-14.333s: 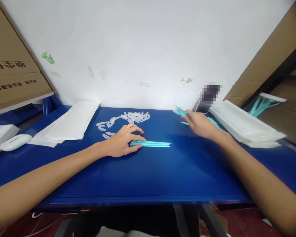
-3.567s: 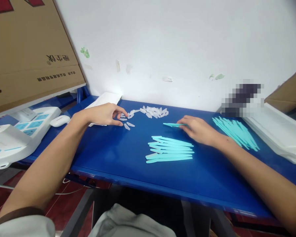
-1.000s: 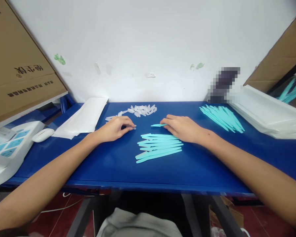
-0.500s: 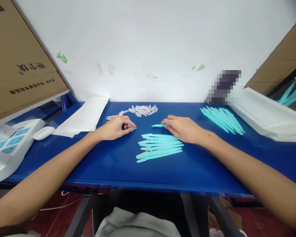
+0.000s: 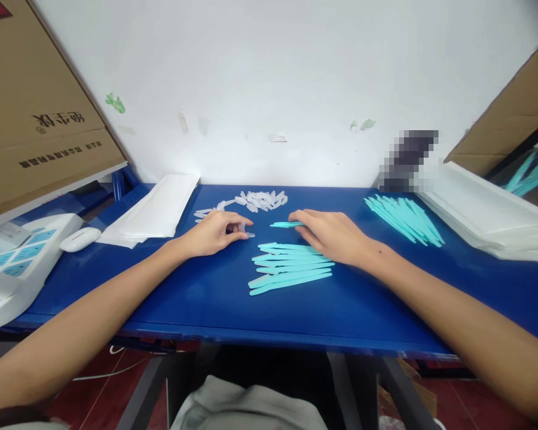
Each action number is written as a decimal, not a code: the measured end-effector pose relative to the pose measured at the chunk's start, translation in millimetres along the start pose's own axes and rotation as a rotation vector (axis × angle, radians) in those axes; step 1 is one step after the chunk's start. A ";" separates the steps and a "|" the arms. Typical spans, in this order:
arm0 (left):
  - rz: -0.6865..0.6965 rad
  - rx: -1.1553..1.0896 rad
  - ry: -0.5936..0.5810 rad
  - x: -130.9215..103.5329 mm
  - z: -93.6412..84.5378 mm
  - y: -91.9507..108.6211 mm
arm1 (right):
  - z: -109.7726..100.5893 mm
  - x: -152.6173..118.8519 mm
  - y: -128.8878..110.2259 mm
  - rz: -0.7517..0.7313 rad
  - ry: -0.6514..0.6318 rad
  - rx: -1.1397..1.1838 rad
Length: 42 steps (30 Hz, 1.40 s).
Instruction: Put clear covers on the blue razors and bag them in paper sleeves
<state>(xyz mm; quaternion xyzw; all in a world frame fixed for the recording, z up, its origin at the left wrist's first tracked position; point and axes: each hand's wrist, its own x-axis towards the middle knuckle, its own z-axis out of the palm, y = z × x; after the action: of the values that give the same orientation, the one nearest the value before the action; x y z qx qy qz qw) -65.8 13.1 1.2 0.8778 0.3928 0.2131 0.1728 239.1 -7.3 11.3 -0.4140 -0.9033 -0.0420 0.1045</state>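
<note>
Between the thumb and forefinger of my left hand (image 5: 215, 233) is a small translucent blade cap (image 5: 250, 235); more of it may be hidden by the fingers. My right hand (image 5: 329, 233) pinches a teal eyebrow razor (image 5: 283, 224), its front end pointing left toward the cap, a short gap between them. Just below the right hand, several teal eyebrow razors (image 5: 291, 272) lie side by side, their blade ends to the left. Beyond the left hand is a loose heap of clear caps (image 5: 262, 200), with a few more straggling toward that hand.
Another pile of teal razors (image 5: 403, 220) lies at the right of the blue table (image 5: 183, 304). White sheets or pouches (image 5: 161, 206) and a white case (image 5: 80, 239) are at left, beside a white device (image 5: 40, 257). White trays (image 5: 488, 209) stack at right. Cardboard (image 5: 45, 113) leans at left.
The razor in my right hand has shifted slightly left. My left hand has moved a little right, its fingers turning the cap, and the gap between the two has narrowed.
</note>
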 end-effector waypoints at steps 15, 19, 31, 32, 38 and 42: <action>0.032 0.171 0.002 2.1 8.3 -1.2 | 5.4 2.1 3.6 0.007 0.166 0.481; -0.021 0.147 0.003 3.3 10.2 -1.7 | 7.0 8.1 3.6 0.183 0.223 1.091; -0.109 0.041 0.094 2.8 5.8 1.1 | 9.4 10.3 2.0 0.311 0.176 1.510; -0.109 0.044 0.090 3.0 5.7 1.1 | 9.3 10.4 1.9 0.314 0.172 1.512; -0.094 0.072 0.091 3.5 7.4 0.9 | 6.5 10.9 -0.6 0.330 0.157 1.551; -0.079 0.061 0.074 3.9 8.4 -0.9 | 3.7 10.5 -1.7 0.323 0.148 1.608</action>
<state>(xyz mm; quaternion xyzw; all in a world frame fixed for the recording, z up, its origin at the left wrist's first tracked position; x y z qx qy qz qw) -59.7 15.6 -5.4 0.8579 0.4396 0.2263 0.1396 230.5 -0.1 10.0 -0.3338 -0.5777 0.6062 0.4329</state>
